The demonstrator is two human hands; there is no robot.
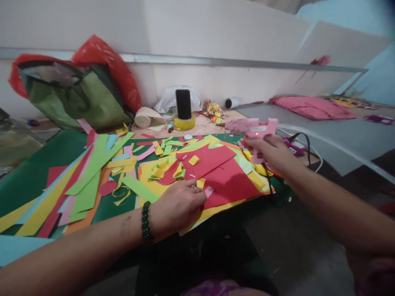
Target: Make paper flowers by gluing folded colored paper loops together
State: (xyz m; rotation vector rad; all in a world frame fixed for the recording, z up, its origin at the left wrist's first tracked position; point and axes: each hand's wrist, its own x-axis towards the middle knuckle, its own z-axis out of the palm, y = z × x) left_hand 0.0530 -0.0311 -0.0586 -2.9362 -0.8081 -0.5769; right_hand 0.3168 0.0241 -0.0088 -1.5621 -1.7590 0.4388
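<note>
The pink hot glue gun (262,126) is gripped by its handle in my right hand (276,150), held above the right side of the paper pile with its nozzle to the left. A small light on the gun glows. My left hand (179,205) rests low on the red paper sheets (228,181), its fingers curled and their tips hidden. Beside those fingers lie a small pink paper strip (209,191) and a yellow piece. Just beyond, folded yellow and green pieces ring part of a red paper disc (166,177).
Paper strips (89,185) in many colours cover the green table surface (21,176) at left. A phone (183,104) stands on a yellow tape roll (184,122) at the back, beside a multicoloured paper flower (215,113). A cable hangs at right; a green bag (64,100) stands back left.
</note>
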